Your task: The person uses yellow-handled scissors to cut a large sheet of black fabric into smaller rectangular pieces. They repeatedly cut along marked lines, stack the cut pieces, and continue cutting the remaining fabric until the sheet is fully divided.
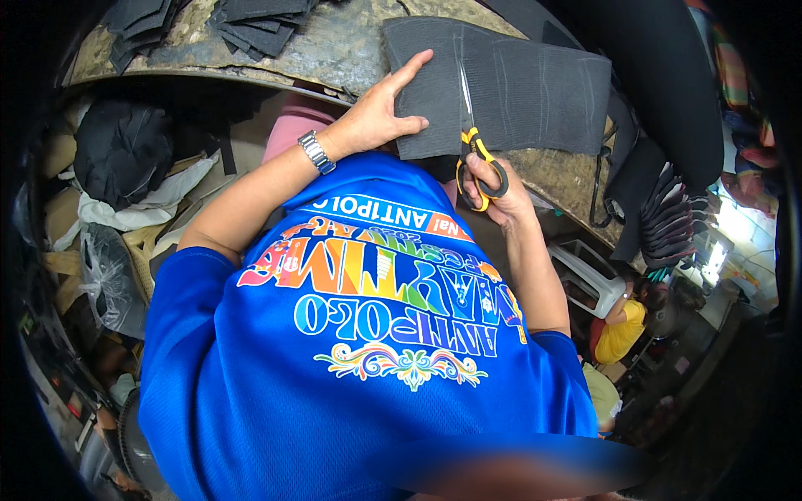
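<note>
A dark grey ribbed sheet with pale chalk lines lies on the worn work table. My right hand grips yellow-and-black scissors by the handles at the sheet's near edge. Their blades point away from me along one chalk line, and the upper blade shows on top of the sheet. With fingers stretched and thumb apart, my left hand rests against the sheet's left end, left of the scissors. A silver watch sits on that wrist.
Stacks of dark cut pieces lie at the table's far left. A large black roll stands at the right. Black cloth and a plastic bag are low on the left. Past a grey plastic stool, a person in yellow sits.
</note>
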`<act>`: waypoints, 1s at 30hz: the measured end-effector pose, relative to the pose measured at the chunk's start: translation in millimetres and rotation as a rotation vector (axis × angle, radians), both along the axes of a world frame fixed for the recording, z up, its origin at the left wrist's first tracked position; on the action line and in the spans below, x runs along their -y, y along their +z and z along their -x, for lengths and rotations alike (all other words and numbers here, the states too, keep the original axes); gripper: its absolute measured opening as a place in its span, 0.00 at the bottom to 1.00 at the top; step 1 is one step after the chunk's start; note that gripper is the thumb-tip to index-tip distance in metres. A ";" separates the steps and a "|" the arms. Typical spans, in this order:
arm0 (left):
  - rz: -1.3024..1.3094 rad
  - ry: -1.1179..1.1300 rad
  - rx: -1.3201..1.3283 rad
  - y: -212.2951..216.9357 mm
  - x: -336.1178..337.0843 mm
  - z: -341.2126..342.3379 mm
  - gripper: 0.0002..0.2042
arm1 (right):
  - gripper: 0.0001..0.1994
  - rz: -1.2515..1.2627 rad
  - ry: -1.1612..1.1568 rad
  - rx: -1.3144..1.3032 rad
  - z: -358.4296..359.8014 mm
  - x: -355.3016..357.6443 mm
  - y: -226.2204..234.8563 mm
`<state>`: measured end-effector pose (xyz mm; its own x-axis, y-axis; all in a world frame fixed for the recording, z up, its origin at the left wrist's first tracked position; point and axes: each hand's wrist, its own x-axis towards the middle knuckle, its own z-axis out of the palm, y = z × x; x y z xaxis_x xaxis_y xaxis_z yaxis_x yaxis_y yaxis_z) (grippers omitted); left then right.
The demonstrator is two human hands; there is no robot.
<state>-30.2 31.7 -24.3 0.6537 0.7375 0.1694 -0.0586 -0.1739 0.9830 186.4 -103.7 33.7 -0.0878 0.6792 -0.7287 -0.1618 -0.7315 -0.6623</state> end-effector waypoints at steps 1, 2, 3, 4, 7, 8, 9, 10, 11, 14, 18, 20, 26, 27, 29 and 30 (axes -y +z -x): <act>0.012 0.015 -0.005 -1.1 -2.0 0.7 0.41 | 0.22 -0.007 0.005 -0.043 0.4 2.9 -0.7; 0.026 0.012 -0.013 -2.0 -3.4 1.2 0.40 | 0.22 -0.008 0.008 -0.078 0.6 5.5 -0.8; 0.071 0.007 -0.011 -2.7 -6.2 2.1 0.38 | 0.23 0.025 -0.021 -0.151 1.5 9.7 0.2; 0.116 -0.016 -0.014 -3.1 -11.0 3.5 0.37 | 0.24 0.036 0.002 -0.133 1.3 12.3 1.5; 0.176 -0.020 0.045 -3.2 -13.0 3.8 0.34 | 0.27 0.057 0.109 -0.125 -3.2 11.5 6.1; 0.188 -0.018 0.065 -2.5 -12.1 3.7 0.33 | 0.27 0.052 0.122 -0.142 -4.5 8.4 6.5; 0.142 -0.004 0.058 -1.6 -10.9 3.7 0.35 | 0.27 0.053 0.125 -0.156 -5.8 4.6 6.9; 0.117 0.007 0.062 -0.4 -9.8 3.9 0.35 | 0.27 0.055 0.126 -0.174 -6.7 0.2 7.0; 0.090 0.018 0.067 1.4 -8.4 4.1 0.36 | 0.28 0.060 0.102 -0.227 -5.7 -6.3 5.1; 0.083 -0.007 0.069 8.5 -7.3 7.4 0.38 | 0.29 -0.056 0.048 -0.176 -1.1 -21.0 3.4; 0.101 -0.018 0.078 18.0 -8.8 10.9 0.39 | 0.28 -0.104 0.031 -0.052 8.9 -31.7 2.2; 0.096 -0.014 0.075 20.8 -10.8 11.6 0.39 | 0.28 -0.110 0.035 0.000 13.6 -35.5 -0.5; 0.053 0.001 0.046 23.7 -13.6 11.7 0.39 | 0.20 -0.137 -0.125 -0.049 23.2 -36.7 -0.4; 0.046 0.000 0.042 24.2 -13.9 11.5 0.39 | 0.21 -0.132 -0.125 -0.032 25.0 -37.5 1.5; 0.018 0.000 0.028 25.7 -14.2 11.0 0.39 | 0.22 -0.140 -0.198 -0.019 30.6 -40.4 4.5; -0.002 0.002 0.019 26.6 -14.3 10.7 0.39 | 0.23 -0.152 -0.271 -0.024 34.9 -42.7 4.3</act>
<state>-40.9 45.9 2.3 0.6490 0.7383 0.1837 -0.0772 -0.1763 0.9813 151.6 -61.1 38.1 0.0951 0.7810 -0.6172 -0.3544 -0.5529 -0.7542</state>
